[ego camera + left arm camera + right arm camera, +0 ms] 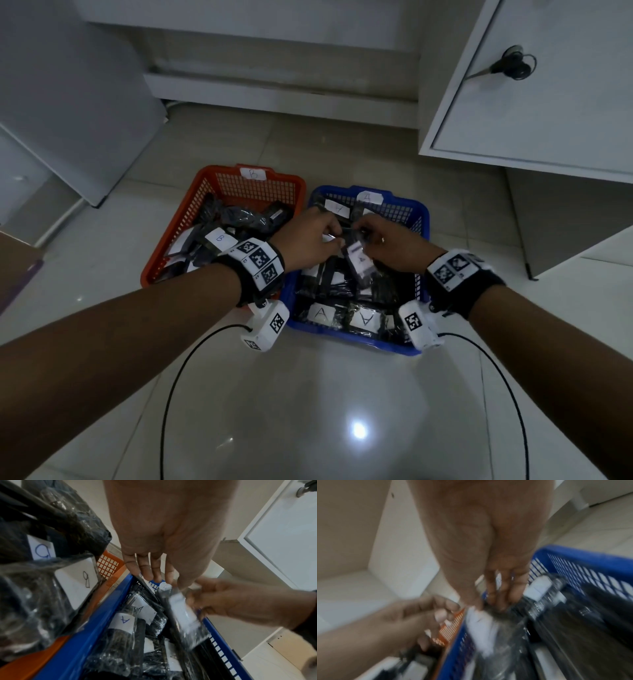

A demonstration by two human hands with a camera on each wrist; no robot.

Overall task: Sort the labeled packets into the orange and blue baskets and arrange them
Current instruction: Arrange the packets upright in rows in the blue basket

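Working over the blue basket (404, 205), I have both hands above its packets. My right hand (394, 246) pinches the top of a clear packet labeled A (359, 263), which stands tilted among the other A packets. My left hand (311, 240) meets it at that same top edge; I cannot tell its grasp. The orange basket (191, 192) touches the blue one on the left, piled with B packets (219, 240). Bare tile floor (325, 411) lies nearer me.
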